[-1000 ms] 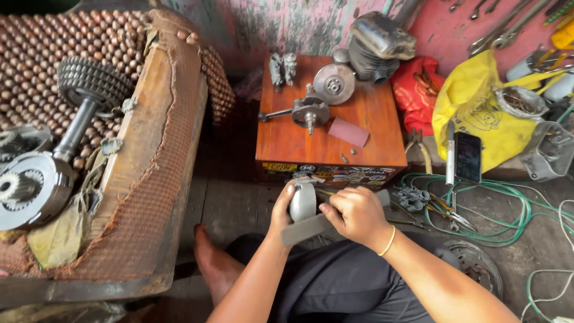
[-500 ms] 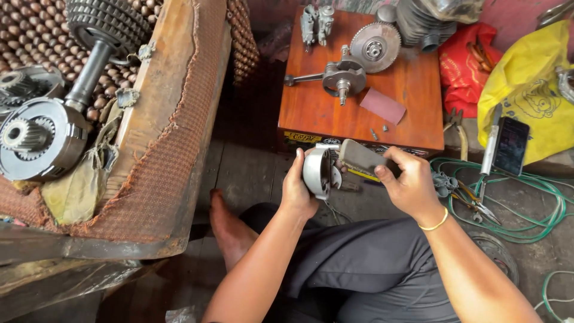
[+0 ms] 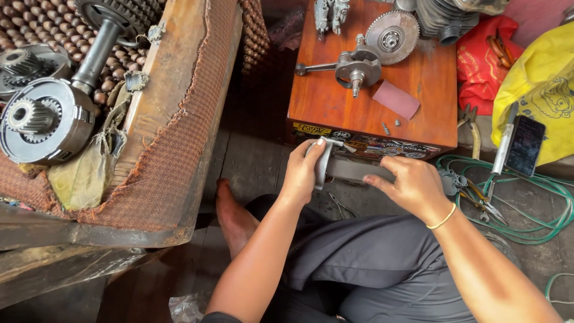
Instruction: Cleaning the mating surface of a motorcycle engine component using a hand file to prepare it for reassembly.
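**Both hands on a grey metal part, just below the wooden tabletop**

Left hand (image 3: 304, 170) grips the rounded end of a grey metal part (image 3: 335, 167), fingers curled over the top edge, thumb side toward the body. Right hand (image 3: 412, 185) lies along the part's long flat end, fingers stretched over it & pressing down; a thin yellow band sits on that wrist. Part is held horizontal between the 2 hands, above the lap, in front of the stickered front edge of the tabletop (image 3: 430, 90). Can't tell exactly what the part is, hands cover much of it.

On the tabletop: a crankshaft w/ rod (image 3: 353, 69) near the middle, a toothed round disc (image 3: 391, 37) touching it at the back, a pinkish sandpaper sheet (image 3: 396, 100) just right of the crankshaft, 2 tiny metal bits near the front edge.

Left of the person: a worn, frayed seat (image 3: 173, 137) carrying a clutch assy (image 3: 45, 122) & a geared shaft (image 3: 95, 48) on a beaded mat.

Right side, on the floor: yellow bag (image 3: 538, 84), red bag (image 3: 484, 60), dark phone (image 3: 525, 146), green hose (image 3: 526, 209), pliers (image 3: 484, 200). Bare foot (image 3: 233, 215) on the floor below the left forearm.
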